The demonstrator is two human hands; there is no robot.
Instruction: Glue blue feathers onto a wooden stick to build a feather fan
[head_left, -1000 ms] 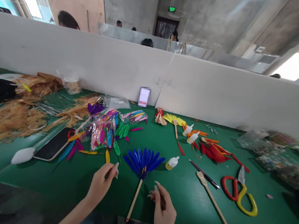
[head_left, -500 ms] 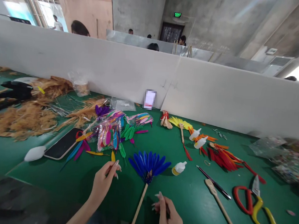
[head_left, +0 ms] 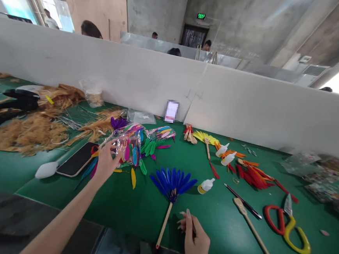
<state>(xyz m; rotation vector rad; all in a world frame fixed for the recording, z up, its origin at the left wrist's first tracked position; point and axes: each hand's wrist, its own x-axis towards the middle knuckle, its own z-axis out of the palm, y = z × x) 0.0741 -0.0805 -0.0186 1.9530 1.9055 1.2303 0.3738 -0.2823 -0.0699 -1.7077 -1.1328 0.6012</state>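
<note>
My left hand (head_left: 108, 159) reaches over the left side of a clear bag of coloured feathers (head_left: 129, 149). Its fingers are bent and a little apart; whether they touch the plastic I cannot tell. Below the bag lies a loose yellow feather (head_left: 133, 178). In front of me is a fan of blue feathers (head_left: 172, 184) on a wooden stick, lying with the handle end at the table's near edge. My right hand (head_left: 195, 238) rests to the right of that handle, loosely curled, with nothing visible in it. A small white glue bottle (head_left: 206, 186) lies beside the blue feathers.
On the right are a pen (head_left: 242, 201), a wooden stick (head_left: 255, 231) and red-and-yellow scissors (head_left: 289, 226). Further back lie a yellow feather fan (head_left: 205, 137) and red feathers (head_left: 252, 175). A phone (head_left: 79, 159) and tan fibres (head_left: 28, 131) occupy the left; a white partition (head_left: 132, 73) stands behind.
My left hand has moved forward and left, from beside the yellow feather to the bag of feathers. The right hand has stayed near the fan's handle. The view has shifted slightly.
</note>
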